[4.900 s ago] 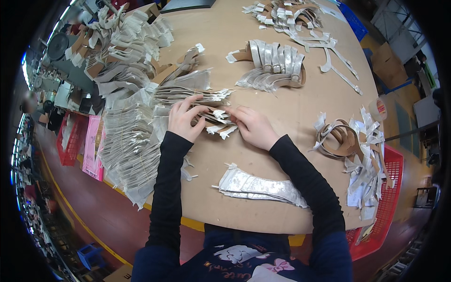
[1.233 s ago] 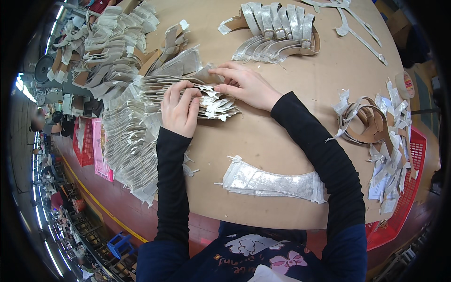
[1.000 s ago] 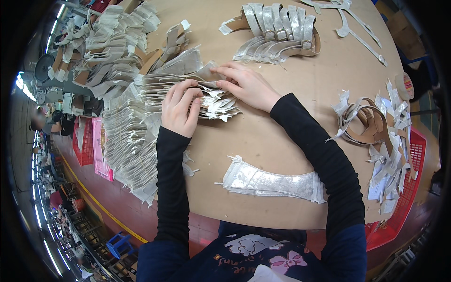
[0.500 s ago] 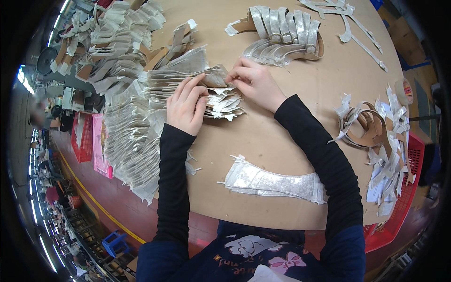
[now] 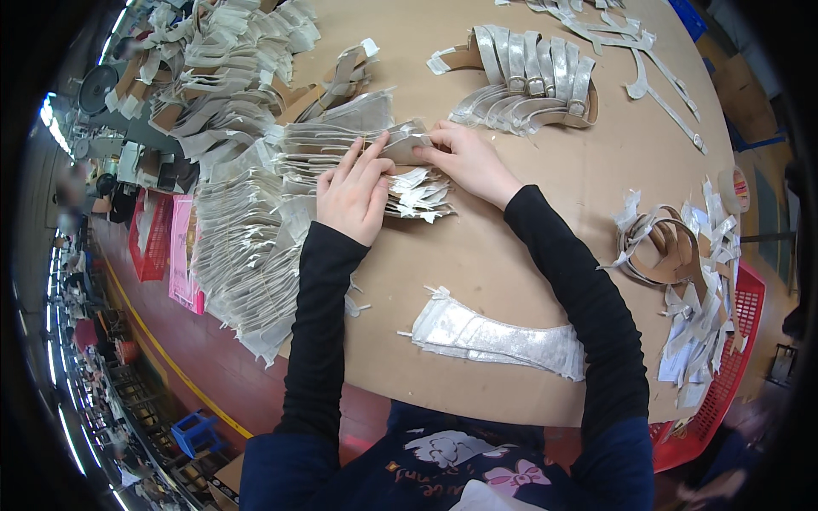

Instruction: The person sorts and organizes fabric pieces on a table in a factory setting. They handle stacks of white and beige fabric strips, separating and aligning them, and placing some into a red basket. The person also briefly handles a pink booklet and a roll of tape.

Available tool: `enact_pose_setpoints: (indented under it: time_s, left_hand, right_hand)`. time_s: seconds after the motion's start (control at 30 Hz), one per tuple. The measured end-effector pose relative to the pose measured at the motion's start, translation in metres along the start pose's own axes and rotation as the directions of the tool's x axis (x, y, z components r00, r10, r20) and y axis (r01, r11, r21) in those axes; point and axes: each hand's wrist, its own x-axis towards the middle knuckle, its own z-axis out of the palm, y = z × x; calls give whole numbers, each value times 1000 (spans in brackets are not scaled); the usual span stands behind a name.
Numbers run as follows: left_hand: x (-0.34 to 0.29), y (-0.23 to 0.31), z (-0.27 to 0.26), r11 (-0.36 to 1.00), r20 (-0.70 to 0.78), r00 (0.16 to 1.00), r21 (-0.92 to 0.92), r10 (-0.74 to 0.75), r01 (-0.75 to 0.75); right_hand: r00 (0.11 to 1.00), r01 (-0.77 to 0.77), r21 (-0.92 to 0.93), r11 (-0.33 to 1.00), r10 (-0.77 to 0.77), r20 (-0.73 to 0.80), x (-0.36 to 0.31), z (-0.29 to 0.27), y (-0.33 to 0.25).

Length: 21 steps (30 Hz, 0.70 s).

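Observation:
My right hand [image 5: 473, 166] pinches the corner of a grey strap piece [image 5: 404, 149] on top of a stack of similar pieces. My left hand [image 5: 354, 194] rests on the near side of this stack, its fingers stretched out and slightly apart. Beneath the fingers, ragged white ends [image 5: 422, 194] of the stacked pieces stick out to the right. Long rows of grey layered pieces [image 5: 243, 247] lie to the left of my left hand. Closer to me, a few silvery curved pieces [image 5: 494, 334] lie overlapped on the table, partly behind my right sleeve.
Buckled silver straps [image 5: 532, 72] stand in a row at the far middle. Thin strap pieces [image 5: 635, 43] lie far right. Coiled brown-lined straps [image 5: 669, 247] sit at the right edge, beside a tape roll [image 5: 734, 189] and above a red basket [image 5: 740, 311]. More strap bundles [image 5: 226, 77] are heaped far left.
The view has shifted slightly. My right hand has moved in a little along the top piece's edge, and my left hand stays on the stack.

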Motion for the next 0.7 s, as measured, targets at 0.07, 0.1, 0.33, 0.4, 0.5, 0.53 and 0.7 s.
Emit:
enact_pose_setpoints:
  time_s: [0.07,0.1,0.33,0.4,0.5,0.53,0.7]
  left_hand:
    - [0,1,0,1000,-5,1000,13,3,-3]
    - [0,1,0,1000,-11,1000,15,5,-5]
    - [0,4,-5,1000,51,999,13,-14,14]
    - [0,4,-5,1000,32,999,1,-1,1]
    - [-2,3,-4,1000,22,1000,1,1,-1]
    - [-2,3,-4,1000,20,1000,3,0,0]
    - [-3,2,-1,1000,-18,1000,-2,11,-12]
  right_hand:
    - [999,-5,27,1000,4,37,2,-1,4]
    - [999,9,52,999,-11,33,2,-1,5]
    - [995,97,26,995,-97,31,-4,1,7]
    - [996,88,22,996,-89,25,-5,0,4]
    - [999,33,80,996,-34,14,-7,0,0]
    - [1000,19,136,991,-22,19,-7,0,0]
    - [999,34,73,997,-34,-2,-1,3,5]
